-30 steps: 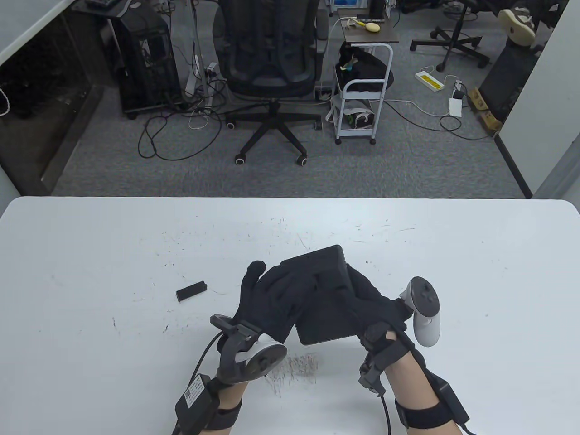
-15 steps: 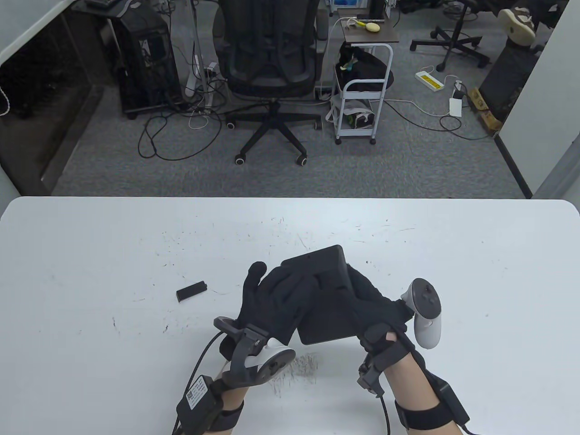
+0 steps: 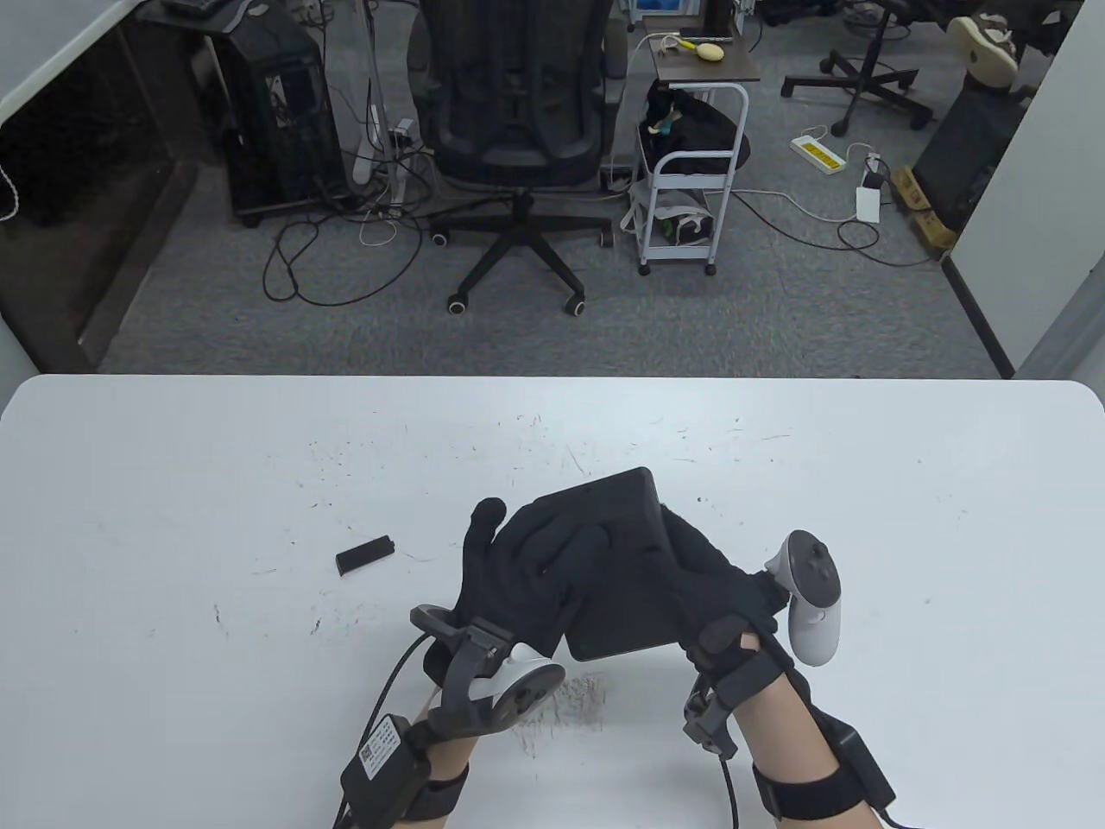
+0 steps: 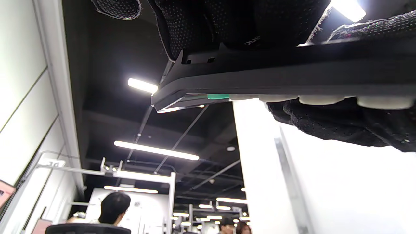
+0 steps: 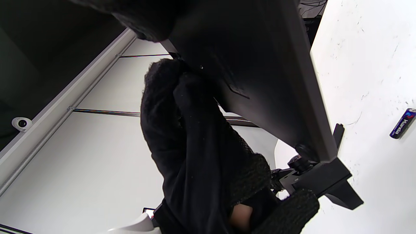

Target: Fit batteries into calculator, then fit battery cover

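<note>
The right hand [image 3: 708,574] grips the flat black plastic calculator [image 3: 617,570] back-side up above the white table [image 3: 863,484], probably so the left hand [image 3: 527,570] can press into its battery bay. 1 blue battery [image 5: 402,123] lies apart from this grip.

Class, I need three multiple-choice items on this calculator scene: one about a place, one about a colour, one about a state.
1. Where does the battery cover lie?
A. on the table, left of the hands
B. on the calculator
C. on the floor

2. What colour is the table?
A. brown
B. white
C. green

3. How is the calculator held?
A. flat on the table
B. by one hand
C. off the table, between the left hand and right hand

Answers: 1 A, the small black piece lies alone on the tabletop; 2 B, the surface shows white; 3 C, both gloves grip it in the table view.
</note>
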The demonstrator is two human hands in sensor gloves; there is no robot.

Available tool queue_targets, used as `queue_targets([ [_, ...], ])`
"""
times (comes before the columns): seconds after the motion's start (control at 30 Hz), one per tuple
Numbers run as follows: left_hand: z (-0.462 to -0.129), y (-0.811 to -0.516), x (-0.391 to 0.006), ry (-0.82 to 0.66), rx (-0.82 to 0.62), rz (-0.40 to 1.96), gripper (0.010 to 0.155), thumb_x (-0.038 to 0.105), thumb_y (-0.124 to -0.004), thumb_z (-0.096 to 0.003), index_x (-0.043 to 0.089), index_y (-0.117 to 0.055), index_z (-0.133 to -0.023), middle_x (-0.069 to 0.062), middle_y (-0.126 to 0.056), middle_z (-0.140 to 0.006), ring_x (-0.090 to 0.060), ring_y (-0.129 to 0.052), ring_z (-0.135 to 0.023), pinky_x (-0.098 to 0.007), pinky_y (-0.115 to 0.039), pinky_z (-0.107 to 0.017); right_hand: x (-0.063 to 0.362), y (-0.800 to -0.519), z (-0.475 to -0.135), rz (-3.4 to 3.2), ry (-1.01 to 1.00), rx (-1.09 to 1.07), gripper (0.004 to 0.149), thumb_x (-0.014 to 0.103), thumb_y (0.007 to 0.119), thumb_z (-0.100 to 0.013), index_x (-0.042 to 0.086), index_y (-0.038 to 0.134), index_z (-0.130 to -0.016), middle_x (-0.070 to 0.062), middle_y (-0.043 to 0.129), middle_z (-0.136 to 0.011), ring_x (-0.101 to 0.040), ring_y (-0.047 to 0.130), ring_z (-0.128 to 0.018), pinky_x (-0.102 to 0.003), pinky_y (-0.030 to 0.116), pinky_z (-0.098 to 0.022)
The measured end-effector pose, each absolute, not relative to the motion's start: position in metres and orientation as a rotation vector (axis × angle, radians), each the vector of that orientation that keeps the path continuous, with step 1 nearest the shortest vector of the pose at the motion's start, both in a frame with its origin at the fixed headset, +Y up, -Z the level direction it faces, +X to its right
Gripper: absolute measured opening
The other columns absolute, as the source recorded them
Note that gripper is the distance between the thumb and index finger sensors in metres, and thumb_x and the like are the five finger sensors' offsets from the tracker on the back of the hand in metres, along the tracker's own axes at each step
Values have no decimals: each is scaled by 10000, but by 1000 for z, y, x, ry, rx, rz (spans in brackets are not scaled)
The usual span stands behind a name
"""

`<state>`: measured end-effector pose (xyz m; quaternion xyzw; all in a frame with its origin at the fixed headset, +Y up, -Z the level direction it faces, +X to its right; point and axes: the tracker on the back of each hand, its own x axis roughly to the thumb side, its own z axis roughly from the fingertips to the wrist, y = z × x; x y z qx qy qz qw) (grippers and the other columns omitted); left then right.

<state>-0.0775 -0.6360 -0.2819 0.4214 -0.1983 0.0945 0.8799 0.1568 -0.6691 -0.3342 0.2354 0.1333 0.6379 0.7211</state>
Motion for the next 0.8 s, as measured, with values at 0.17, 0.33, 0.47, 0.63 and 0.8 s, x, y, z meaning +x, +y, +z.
queue_targets([
  [0.17,-281,-636,-77,-416,894,173,425,514,-742,-543,449,-729,-963,163,-834,-974,-171,-832,-975,-619,-550,-813,158,-667,-333,1414,292,523,625,308,834,-495,118,580,-1033,-178,788,-975,-427,948,-756,-490,887,-468],
  [0.33,-282,-637,-79,-429,897,149,429,512,-736,-543,445,-732,-966,166,-838,-974,-172,-826,-987,-623,-547,-815,157,-668,-333,1412,298,506,622,303,836,-493,113,585,-1029,-182,792,-971,-430,952,-749,-492,888,-460],
  [0.47,-279,-635,-78,-433,912,131,431,501,-741,-540,432,-741,-966,163,-838,-973,-168,-826,-991,-621,-548,-816,156,-666,-332,1389,304,511,621,303,839,-492,114,588,-1028,-182,793,-969,-431,952,-747,-492,888,-459],
  [0.63,-277,-633,-77,-433,907,174,432,489,-758,-530,427,-756,-958,158,-842,-969,-166,-831,-989,-619,-549,-815,157,-662,-329,1403,288,521,621,304,842,-490,117,592,-1027,-179,794,-969,-432,952,-746,-491,889,-459],
  [0.8,-276,-633,-77,-421,890,198,431,485,-773,-518,429,-767,-946,169,-847,-960,-168,-846,-978,-612,-561,-811,158,-662,-329,1405,287,524,622,305,841,-491,116,590,-1028,-181,795,-968,-434,951,-745,-489,888,-459],
])
